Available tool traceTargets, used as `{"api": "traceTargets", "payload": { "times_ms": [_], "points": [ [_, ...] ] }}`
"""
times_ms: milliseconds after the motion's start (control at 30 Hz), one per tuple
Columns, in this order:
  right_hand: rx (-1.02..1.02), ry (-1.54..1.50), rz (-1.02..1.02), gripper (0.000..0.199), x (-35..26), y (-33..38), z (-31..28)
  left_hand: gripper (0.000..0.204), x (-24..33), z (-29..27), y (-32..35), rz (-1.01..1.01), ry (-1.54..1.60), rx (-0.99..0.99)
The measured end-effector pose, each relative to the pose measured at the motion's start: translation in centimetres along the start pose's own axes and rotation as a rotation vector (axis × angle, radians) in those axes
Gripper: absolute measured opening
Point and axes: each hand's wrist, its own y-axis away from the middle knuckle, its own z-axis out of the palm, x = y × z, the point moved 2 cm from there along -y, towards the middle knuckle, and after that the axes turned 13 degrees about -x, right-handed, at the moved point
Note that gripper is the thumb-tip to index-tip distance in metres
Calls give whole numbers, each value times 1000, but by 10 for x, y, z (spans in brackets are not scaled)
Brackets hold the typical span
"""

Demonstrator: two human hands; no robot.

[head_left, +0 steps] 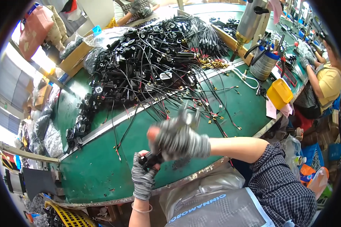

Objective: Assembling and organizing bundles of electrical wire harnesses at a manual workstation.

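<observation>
Head view: gloved fingers of the left hand close around a small black part over the green table; the right hand is too blurred to tell. A wide swing could snag loose cables trailing from the black heap.

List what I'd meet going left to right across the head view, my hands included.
Pink bag, cardboard box, your gloved left hand, your gloved right hand, yellow container, co-worker in a yellow top.
</observation>
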Motion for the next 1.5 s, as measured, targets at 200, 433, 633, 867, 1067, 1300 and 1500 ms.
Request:
{"api": "traceTargets", "payload": {
  "times_ms": [200,433,633,867,1067,1300,1500],
  "points": [
    [-226,-478,614,47,-13,-2,-10,46,37,3,-11,363,-525,57],
    [275,-527,95,43,2,9,-20,47,10,3,-11,-84,78,-35],
    [-47,-479,510,46,1,-3,-23,48,3,10,-8,-15,90,47],
    [169,-498,218,48,-12,5,-28,46,2,0,-8,-133,262,-21],
    [-104,-305,529,49,-29,2,-14,48,26,5,-10,144,47,8],
    [128,-603,330,46,-6,6,-22,46,8,9,-7,-24,-49,-34],
    [107,-490,370,43,-3,4,-27,41,35,10,-17,200,-256,18]
  ]
}}
